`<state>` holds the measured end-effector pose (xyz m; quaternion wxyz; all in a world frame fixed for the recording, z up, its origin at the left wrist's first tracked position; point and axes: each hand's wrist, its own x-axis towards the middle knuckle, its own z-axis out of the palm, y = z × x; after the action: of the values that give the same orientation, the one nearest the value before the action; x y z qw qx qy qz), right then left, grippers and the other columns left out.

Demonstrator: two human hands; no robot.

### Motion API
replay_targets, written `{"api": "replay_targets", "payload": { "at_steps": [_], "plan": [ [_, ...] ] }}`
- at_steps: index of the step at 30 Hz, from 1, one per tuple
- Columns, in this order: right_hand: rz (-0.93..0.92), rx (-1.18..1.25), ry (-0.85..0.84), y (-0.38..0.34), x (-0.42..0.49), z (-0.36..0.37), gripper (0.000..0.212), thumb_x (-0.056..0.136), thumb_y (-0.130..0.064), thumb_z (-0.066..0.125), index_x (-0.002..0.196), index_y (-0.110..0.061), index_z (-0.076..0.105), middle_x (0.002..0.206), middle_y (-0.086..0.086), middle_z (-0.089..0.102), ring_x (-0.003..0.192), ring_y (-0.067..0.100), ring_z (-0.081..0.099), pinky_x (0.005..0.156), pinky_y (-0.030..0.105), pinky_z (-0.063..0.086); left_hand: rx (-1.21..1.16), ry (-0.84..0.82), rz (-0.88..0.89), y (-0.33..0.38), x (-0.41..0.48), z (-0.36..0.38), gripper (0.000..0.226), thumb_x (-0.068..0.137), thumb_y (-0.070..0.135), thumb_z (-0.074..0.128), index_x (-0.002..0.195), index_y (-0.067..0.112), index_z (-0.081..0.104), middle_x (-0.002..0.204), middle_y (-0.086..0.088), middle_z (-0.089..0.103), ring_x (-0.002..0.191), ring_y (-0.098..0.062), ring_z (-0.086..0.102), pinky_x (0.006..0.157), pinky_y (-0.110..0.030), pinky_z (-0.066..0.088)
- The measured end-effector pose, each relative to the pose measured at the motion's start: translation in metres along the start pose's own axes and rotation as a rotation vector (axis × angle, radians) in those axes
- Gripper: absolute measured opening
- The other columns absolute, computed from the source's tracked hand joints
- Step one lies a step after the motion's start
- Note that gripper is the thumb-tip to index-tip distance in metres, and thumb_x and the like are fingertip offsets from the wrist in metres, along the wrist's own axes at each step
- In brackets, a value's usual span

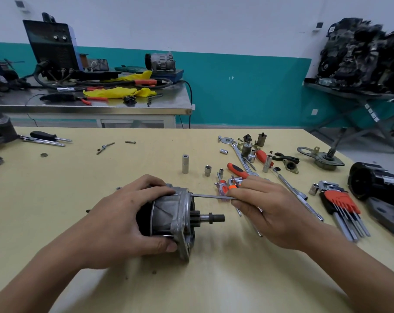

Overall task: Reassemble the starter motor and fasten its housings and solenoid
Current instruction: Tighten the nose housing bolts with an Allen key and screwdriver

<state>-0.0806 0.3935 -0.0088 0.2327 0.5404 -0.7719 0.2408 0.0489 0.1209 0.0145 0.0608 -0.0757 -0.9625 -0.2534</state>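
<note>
Low in the middle of the frame, on the pale yellow table (pixel 89 188), the starter motor (pixel 169 219) lies on its side w/ its shaft (pixel 215 217) poking out to the right. L hand (pixel 123 220) wraps round the dark body, fingers curled over the top & thumb tucked under near the flange. R hand (pixel 268 211) pinches a long thin bolt (pixel 210 196) btw thumb & fingertips. The bolt's far tip sits at the top edge of the silver flange, prob. at a hole, tho I can't see the hole itself. The motor looks heavy & hard, all metal, no bend in it. It is round, so I think it could roll if let go. The best hold is round the fat body, not on the shaft or its little dark gear teeth. The front housing is dull gray cast metal, a bit rough, w/ ribs & a wide rim. The bolt looks light, smooth & shiny, so it may slip or tip; a hold near its end helps aim it. Mid right of the frame are shiny round sockets (pixel 185 164), an orange-handled screwdriver (pixel 237 171) & hex keys (pixel 340 199) in a red holder. At the right edge sits a big black housing (pixel 372 184).
</note>
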Motion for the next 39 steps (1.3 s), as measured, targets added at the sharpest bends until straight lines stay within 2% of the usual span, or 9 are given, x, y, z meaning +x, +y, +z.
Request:
{"api": "replay_targets", "payload": {
  "at_steps": [6,8,13,15,18,22,27,33,39],
  "plan": [
    [0.548,0.707,-0.169,-0.006,0.006,0.006,0.029,0.103,-0.025,0.047,0.088,-0.023,0.072,0.053,-0.002,0.052,0.053,0.013,0.046,0.057,0.022,0.042,-0.158,-0.094,0.018,0.004,0.000,-0.014,0.072,0.064,0.051,0.059,0.135,0.043,0.050,0.139,0.043,0.030,0.138,0.012,0.026,0.113,-0.016,0.028],
    [0.629,0.820,-0.220,-0.010,0.012,0.005,0.038,0.106,-0.023,0.045,0.080,-0.025,0.073,0.048,0.001,0.051,0.050,0.019,0.045,0.056,0.034,0.044,-0.282,-0.076,0.017,0.009,0.008,-0.020,0.064,0.066,0.049,0.057,0.129,0.042,0.057,0.140,0.036,0.042,0.135,0.009,0.037,0.111,-0.025,0.034],
    [0.790,0.991,-0.261,-0.016,0.018,0.000,0.039,0.106,-0.021,0.045,0.082,-0.015,0.074,0.043,0.005,0.047,0.038,0.015,0.037,0.040,0.020,0.033,-0.181,-0.123,0.036,0.045,0.053,-0.006,0.022,0.090,0.040,0.070,0.108,0.031,0.076,0.104,0.017,0.073,0.098,0.003,0.063,0.091,-0.024,0.051],
    [0.785,0.965,-0.253,-0.019,0.017,0.001,0.037,0.106,-0.022,0.044,0.084,-0.013,0.072,0.044,0.004,0.047,0.038,0.013,0.036,0.040,0.019,0.032,-0.162,-0.209,0.038,0.052,0.067,0.001,0.014,0.090,0.029,0.071,0.102,0.029,0.078,0.088,0.015,0.075,0.080,0.002,0.064,0.075,-0.018,0.051],
    [0.718,0.926,-0.243,-0.020,0.015,0.002,0.037,0.107,-0.028,0.042,0.089,-0.013,0.069,0.050,0.003,0.051,0.043,0.011,0.041,0.043,0.018,0.035,-0.222,-0.205,-0.016,0.046,0.076,0.004,0.012,0.093,0.026,0.069,0.095,0.030,0.080,0.076,0.011,0.075,0.069,-0.004,0.060,0.069,-0.030,0.051],
    [0.477,0.704,-0.132,-0.005,0.014,-0.014,0.035,0.100,-0.041,0.043,0.104,-0.018,0.069,0.073,-0.005,0.067,0.064,0.007,0.060,0.060,0.015,0.044,-0.286,-0.151,-0.037,0.040,0.074,0.009,0.014,0.093,0.026,0.069,0.088,0.033,0.080,0.074,0.012,0.075,0.074,-0.025,0.066,0.073,-0.039,0.054],
    [0.104,0.130,0.058,0.023,-0.005,-0.035,0.038,0.082,-0.019,0.070,0.119,-0.018,0.067,0.089,-0.009,0.068,0.074,0.012,0.063,0.064,0.017,0.045,-0.300,-0.143,-0.046,0.039,0.073,0.011,0.017,0.093,0.025,0.068,0.086,0.037,0.078,0.073,0.015,0.074,0.077,-0.012,0.068,0.076,-0.031,0.053],
    [-0.203,-0.074,0.139,0.022,-0.002,-0.023,0.027,0.086,-0.025,0.077,0.101,-0.002,0.077,0.090,0.008,0.075,0.074,0.016,0.066,0.070,0.025,0.052,-0.329,-0.133,-0.032,0.043,0.070,0.010,0.020,0.094,0.023,0.067,0.083,0.035,0.079,0.074,0.009,0.075,0.083,-0.046,0.065,0.077,-0.054,0.055],
    [0.152,0.321,0.183,0.009,-0.005,-0.010,0.025,0.080,-0.021,0.077,0.105,-0.020,0.073,0.069,-0.027,0.064,0.059,-0.003,0.055,0.058,0.010,0.042,-0.374,-0.101,-0.055,0.044,0.068,0.011,0.013,0.091,0.022,0.070,0.086,0.028,0.080,0.074,0.006,0.076,0.083,-0.051,0.064,0.077,-0.064,0.054]
  ]
}}
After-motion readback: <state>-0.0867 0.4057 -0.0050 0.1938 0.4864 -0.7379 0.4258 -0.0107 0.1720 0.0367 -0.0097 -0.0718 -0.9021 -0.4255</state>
